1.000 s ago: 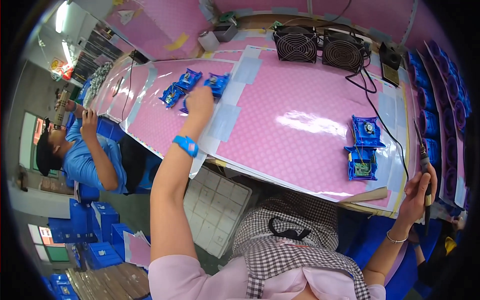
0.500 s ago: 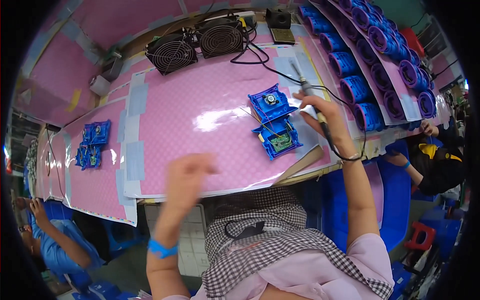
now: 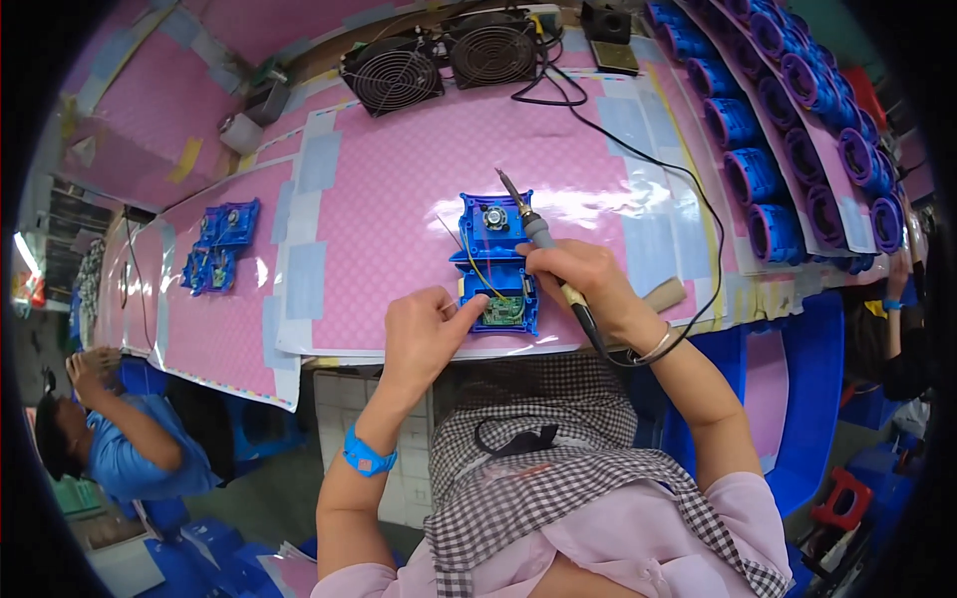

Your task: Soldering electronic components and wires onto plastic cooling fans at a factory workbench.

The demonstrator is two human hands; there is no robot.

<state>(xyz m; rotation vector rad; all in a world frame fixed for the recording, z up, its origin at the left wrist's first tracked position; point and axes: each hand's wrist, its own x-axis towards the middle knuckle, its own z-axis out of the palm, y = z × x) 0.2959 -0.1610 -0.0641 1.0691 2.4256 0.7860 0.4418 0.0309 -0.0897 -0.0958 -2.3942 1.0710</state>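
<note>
An opened blue plastic casing (image 3: pixel 494 257) lies on the pink mat near its front edge. Its far half carries a small round speaker (image 3: pixel 495 218); the near half holds a green circuit board (image 3: pixel 502 310), with thin wires running between them. My left hand (image 3: pixel 427 327) is closed at the near half's left edge, its thumb by the board. In my right hand (image 3: pixel 590 281) is a soldering iron (image 3: pixel 539 231), tip pointing up and leftward over the speaker half. Part of my right hand rests beside the casing.
Two black fans (image 3: pixel 394 78) stand at the back beside an iron stand (image 3: pixel 610 40). Racks of blue and purple housings (image 3: pixel 755 175) line the right. Another opened casing (image 3: pixel 221 239) lies left. A blue bin (image 3: pixel 812 389) stands right; a co-worker (image 3: pixel 150 439) sits left.
My left hand has come right and onto the casing. The soldering iron has moved left with my right hand. The casing now lies straighter and farther left, and my view has shifted.
</note>
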